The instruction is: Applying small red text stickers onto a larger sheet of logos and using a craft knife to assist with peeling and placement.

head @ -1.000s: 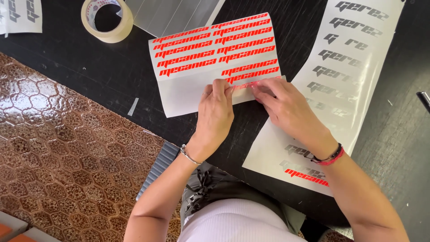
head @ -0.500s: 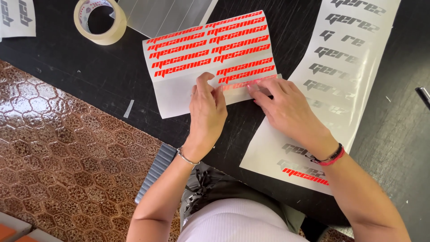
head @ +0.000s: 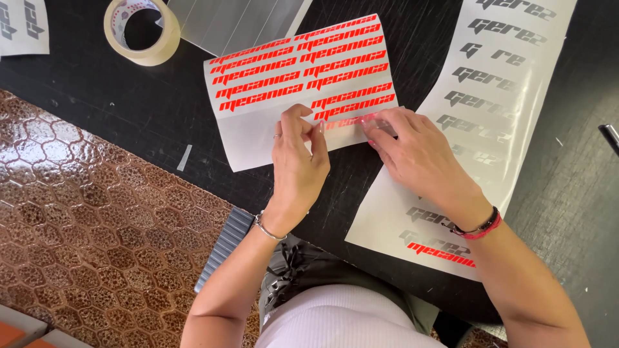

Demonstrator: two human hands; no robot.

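Risk first, judged from present hand positions: clear transfer strip (head: 351, 122) pinched at lower edge of red-lettered decal sheet (head: 300, 87); could tear, stretch or fold back on itself if pulled unevenly by one hand. Could also drag neighbouring red lettering off its backing, since strip lies touching lowest row. Sheet unweighted on smooth black table (head: 103, 109); could slide or curl under sideways pull. Crease or trapped air likely if strip set down crooked.

Places, all relative to red-lettered decal sheet, largest to smallest:

- Black table: under sheet, extending on all sides except lower left, where brown honeycomb-patterned floor (head: 77, 225) shows.
- Long white decal sheet with grey lettering (head: 490, 109): just to right, running from top right down towards body; short piece of red lettering at its lower end. Partly under right forearm.
- Silvery ribbed sheet (head: 238, 22): directly above, upper edge of red-lettered sheet overlapping it.
- Right hand (head: 422, 158): at lower right corner, fingertips (head: 374, 132) pressed narrow onto strip end; red and black wristband on wrist.
- Left hand (head: 300, 161): at lower edge, centre; thumb and forefinger closed narrowly on strip; ring on one finger, thin bracelet on wrist.
- Roll of beige tape (head: 142, 32): above and left, well apart, lying flat.
- Small white decal piece with grey marks (head: 22, 26): far left, at top corner of view.
- Small pale offcut (head: 184, 157): left and below, on table edge.
- Dark pen-like tip (head: 609, 136): far right; kind not determinable.
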